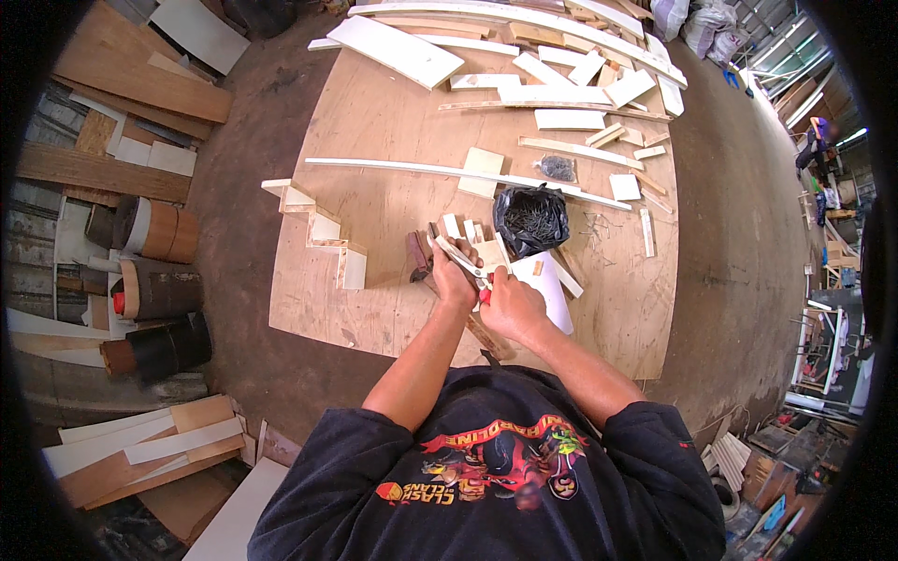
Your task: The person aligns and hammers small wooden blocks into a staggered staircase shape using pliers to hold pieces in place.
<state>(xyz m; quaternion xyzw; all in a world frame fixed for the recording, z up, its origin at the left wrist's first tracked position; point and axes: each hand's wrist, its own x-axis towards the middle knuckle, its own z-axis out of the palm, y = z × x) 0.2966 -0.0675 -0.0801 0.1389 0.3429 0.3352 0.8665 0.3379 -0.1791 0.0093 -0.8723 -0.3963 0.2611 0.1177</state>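
Observation:
My left hand (455, 280) is closed around a short pale wood strip (454, 251), held just above the near part of the plywood table (393, 323). My right hand (514, 307) grips a red-handled tool (485, 294), seemingly pliers; its metal end meets the strip near my left fingers. Most of the tool is hidden by my hand. Just beyond my hands stands an open black plastic bag (531, 221) full of dark nails. Small wood blocks (453, 226) lie beside the strip, and a reddish-brown piece (417, 254) rests left of my left hand.
A stepped wooden piece (323, 227) stands at the table's left. One long thin strip (402, 166) crosses the middle. White boards and offcuts (557, 93) pile up at the far side, near a small clear bag (557, 168). Rolls (168, 234) and panels lie on the left floor.

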